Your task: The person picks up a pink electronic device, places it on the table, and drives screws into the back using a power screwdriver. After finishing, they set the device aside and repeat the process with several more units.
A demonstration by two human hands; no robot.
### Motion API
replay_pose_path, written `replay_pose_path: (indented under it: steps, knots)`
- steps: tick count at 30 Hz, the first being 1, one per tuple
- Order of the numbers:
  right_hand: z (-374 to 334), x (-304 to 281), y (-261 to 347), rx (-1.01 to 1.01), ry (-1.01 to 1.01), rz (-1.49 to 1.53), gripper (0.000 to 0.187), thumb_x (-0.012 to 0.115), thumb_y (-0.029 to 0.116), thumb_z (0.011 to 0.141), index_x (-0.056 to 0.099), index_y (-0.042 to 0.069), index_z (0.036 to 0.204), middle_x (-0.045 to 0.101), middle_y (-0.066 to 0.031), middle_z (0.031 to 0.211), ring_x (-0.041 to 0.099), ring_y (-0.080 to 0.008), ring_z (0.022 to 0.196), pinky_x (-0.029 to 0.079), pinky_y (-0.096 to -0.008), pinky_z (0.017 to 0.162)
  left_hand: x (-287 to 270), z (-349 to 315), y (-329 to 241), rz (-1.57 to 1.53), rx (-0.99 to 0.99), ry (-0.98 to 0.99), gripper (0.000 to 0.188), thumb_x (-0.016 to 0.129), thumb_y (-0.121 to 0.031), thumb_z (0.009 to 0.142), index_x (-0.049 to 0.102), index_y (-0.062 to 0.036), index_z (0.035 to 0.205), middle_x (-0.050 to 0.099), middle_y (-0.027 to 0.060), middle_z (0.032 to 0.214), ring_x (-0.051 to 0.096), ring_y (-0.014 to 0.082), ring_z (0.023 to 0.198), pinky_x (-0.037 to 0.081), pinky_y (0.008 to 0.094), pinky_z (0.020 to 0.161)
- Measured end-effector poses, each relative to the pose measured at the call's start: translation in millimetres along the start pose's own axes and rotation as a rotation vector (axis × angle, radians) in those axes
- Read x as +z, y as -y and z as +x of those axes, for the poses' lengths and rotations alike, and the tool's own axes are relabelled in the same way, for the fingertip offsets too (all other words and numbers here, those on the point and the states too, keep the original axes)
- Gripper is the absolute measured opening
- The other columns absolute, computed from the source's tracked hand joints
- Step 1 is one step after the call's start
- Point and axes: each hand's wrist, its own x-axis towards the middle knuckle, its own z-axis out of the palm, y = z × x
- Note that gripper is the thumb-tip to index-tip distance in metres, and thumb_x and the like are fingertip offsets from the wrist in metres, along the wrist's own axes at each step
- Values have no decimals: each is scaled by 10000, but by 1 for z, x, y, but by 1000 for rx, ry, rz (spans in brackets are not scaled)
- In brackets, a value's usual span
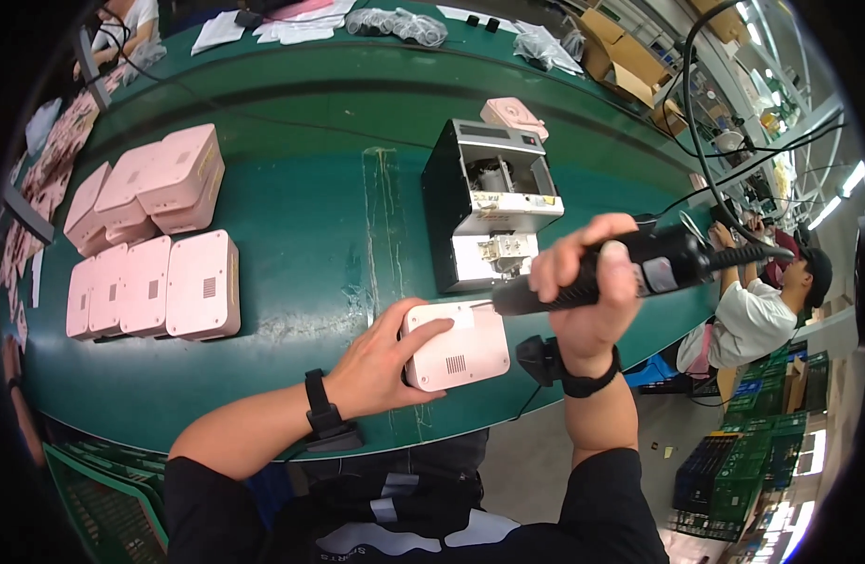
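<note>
My left hand (381,362) grips a pale pink plastic box (470,362) by its left side, the index finger lying across a white label (460,318) on its upper face. That face has a small slotted grille and screw holes near the corners. My right hand (592,282) is wrapped round a black electric screwdriver (672,258), held nearly level. Its nose points left, and the thin bit reaches over the box's upper edge; whether the tip touches a screw hole I cannot tell. Just beyond stands a black and silver screw feeder (493,179).
Several more pink boxes (150,287) stand in stacks and rows at the left of the green table (291,273). Another pink part (514,115) lies behind the feeder. The screwdriver's cable hangs at the right, where a person (761,310) sits. Green crates (742,470) stand on the floor.
</note>
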Motion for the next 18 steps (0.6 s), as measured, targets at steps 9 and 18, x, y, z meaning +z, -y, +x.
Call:
replay_pose_path:
  steps: [9,18]
  knots:
    - [29,-19,18,-168,-88,-144,235,473,292,968,455,61,1012,502,-67,665,467,-165,491,436,-347,532,16,36,-9,58,77,46,793,858,-306,635,529,-208,1349,431,178,1297,519,385,1165,478,464,967]
    - [12,-5,23,-66,-18,-121,247,485,303,963,447,63,1008,503,-67,659,474,-163,488,443,-348,533,24,43,0,80,137,4,785,851,-326,629,538,-216,1341,449,165,1283,523,356,1170,471,451,970]
